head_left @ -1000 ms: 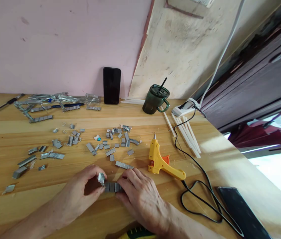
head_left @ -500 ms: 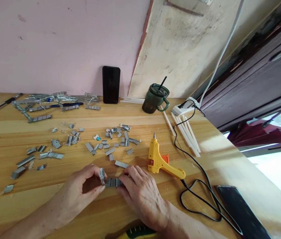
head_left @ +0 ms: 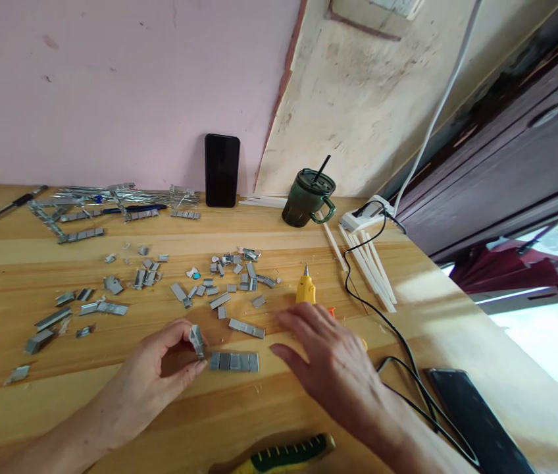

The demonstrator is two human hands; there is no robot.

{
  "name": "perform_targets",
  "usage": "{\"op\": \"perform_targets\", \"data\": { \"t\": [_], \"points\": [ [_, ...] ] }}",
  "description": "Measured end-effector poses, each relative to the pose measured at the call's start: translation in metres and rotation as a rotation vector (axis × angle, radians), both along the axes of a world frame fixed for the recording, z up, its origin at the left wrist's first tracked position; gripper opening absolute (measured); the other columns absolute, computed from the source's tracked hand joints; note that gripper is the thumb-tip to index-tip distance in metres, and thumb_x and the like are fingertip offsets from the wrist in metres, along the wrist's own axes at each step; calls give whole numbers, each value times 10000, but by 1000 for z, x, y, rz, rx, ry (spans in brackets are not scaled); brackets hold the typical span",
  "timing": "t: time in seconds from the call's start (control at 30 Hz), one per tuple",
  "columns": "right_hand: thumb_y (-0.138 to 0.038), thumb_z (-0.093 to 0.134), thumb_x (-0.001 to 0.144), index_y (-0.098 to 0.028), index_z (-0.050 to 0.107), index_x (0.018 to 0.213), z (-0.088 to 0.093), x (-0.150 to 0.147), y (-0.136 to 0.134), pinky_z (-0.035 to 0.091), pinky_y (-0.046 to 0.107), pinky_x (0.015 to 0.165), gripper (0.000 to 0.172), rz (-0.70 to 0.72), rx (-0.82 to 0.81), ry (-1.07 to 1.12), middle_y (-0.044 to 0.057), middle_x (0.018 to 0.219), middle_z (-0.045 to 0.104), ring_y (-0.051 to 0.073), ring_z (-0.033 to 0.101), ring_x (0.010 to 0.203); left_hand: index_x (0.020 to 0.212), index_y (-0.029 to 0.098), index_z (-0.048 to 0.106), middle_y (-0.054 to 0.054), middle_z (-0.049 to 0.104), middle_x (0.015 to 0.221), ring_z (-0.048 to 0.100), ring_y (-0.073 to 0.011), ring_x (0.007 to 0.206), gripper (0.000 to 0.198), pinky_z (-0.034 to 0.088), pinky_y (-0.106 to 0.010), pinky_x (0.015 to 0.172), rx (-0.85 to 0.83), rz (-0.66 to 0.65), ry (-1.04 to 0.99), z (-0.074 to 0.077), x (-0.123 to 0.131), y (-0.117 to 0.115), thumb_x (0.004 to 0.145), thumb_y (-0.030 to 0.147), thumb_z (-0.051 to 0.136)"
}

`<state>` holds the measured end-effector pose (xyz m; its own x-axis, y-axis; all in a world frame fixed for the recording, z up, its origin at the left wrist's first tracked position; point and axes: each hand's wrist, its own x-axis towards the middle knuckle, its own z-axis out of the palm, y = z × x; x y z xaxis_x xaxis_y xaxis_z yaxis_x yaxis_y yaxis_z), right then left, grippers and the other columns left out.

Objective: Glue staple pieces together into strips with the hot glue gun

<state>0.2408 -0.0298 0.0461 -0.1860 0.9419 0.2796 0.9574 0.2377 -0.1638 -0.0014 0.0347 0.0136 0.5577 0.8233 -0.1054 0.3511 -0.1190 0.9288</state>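
Observation:
Thumb and fingers of my left hand [head_left: 173,365] are closed on an upright piece of staple strip [head_left: 196,341], grey and shiny. Just right of it, a row of joined staple pieces [head_left: 234,362] lies flat on the wooden table, untouched by my right hand. My right hand [head_left: 321,349] is stretched out, thumb and fingers apart, over the yellow hot glue gun [head_left: 305,289]. It covers most of the gun's body; the nozzle and a bit of orange trigger show. Whether the hand touches the gun I cannot tell. Another joined strip [head_left: 247,328] lies behind the row.
Loose staple pieces [head_left: 220,301] are scattered across the middle and left. A green mug [head_left: 301,204], white glue sticks [head_left: 370,263] and a power strip [head_left: 370,212] are at the back right. One phone [head_left: 222,171] leans on the wall. A yellow-green handle [head_left: 291,454] lies in front.
My right hand has let go of the staple row and moved right, up over the glue gun. My left hand has shifted slightly left, still gripping its piece.

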Motion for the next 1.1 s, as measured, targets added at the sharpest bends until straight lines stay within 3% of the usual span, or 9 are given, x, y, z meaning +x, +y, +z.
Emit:
{"op": "perform_targets", "data": {
  "t": [0.13, 0.33, 0.53, 0.77, 0.9, 1.0, 1.1],
  "points": [
    [-183, 639, 778, -138, 582, 1108, 4, 35, -2, 549, 431, 777, 338, -128, -77, -123, 142, 1119, 637, 303, 608, 996, 882, 216, 579, -4, 641, 856, 634, -167, 831, 88, 520, -246, 783, -33, 56, -30, -1, -1, 0, 822, 277, 556],
    [-204, 635, 769, -106, 563, 1168, -13, 53, -8, 519, 466, 886, 417, -265, -280, -88, 158, 1172, 622, 316, 589, 1071, 894, 217, 588, -7, 667, 884, 646, -181, 873, 103, 515, -263, 816, 14, 49, 17, 1, -3, 4, 805, 268, 584],
    [-175, 616, 762, -117, 563, 1143, -17, 54, -5, 503, 450, 903, 389, -277, -285, -16, 150, 1141, 630, 297, 595, 1058, 891, 228, 601, 8, 668, 884, 631, -183, 915, 88, 502, -275, 861, -166, 20, -66, 1, -7, 6, 825, 285, 594],
    [-185, 552, 753, -133, 601, 1029, -16, 57, -3, 508, 446, 816, 284, -298, -299, 126, 143, 1056, 641, 309, 606, 988, 817, 243, 587, 27, 615, 839, 598, -170, 854, 53, 499, -272, 812, -163, -9, -56, -1, -7, 10, 813, 294, 602],
    [-268, 573, 756, -181, 605, 1036, -2, 55, -12, 488, 383, 831, 295, -230, -280, 422, 102, 1069, 641, 276, 601, 995, 800, 248, 575, 26, 592, 818, 577, -171, 798, 45, 497, -266, 754, -84, -27, 6, 1, -6, 9, 805, 288, 595],
    [-392, 622, 782, -193, 591, 1103, 9, 51, -20, 481, 251, 614, 379, -138, -543, 789, 55, 931, 647, 195, 610, 800, 802, 244, 583, 21, 584, 806, 575, -171, 781, 45, 490, -257, 732, -38, -43, 34, 1, -5, 9, 808, 288, 584],
    [-541, 581, 821, -173, 581, 1136, 15, 46, -27, 354, 195, 447, 485, -67, -788, 1062, 16, 773, 583, 92, 463, 535, 783, 234, 587, 8, 580, 797, 584, -173, 771, 50, 477, -239, 711, 20, -65, 52, 0, -3, 9, 805, 276, 574]
  ]
}}
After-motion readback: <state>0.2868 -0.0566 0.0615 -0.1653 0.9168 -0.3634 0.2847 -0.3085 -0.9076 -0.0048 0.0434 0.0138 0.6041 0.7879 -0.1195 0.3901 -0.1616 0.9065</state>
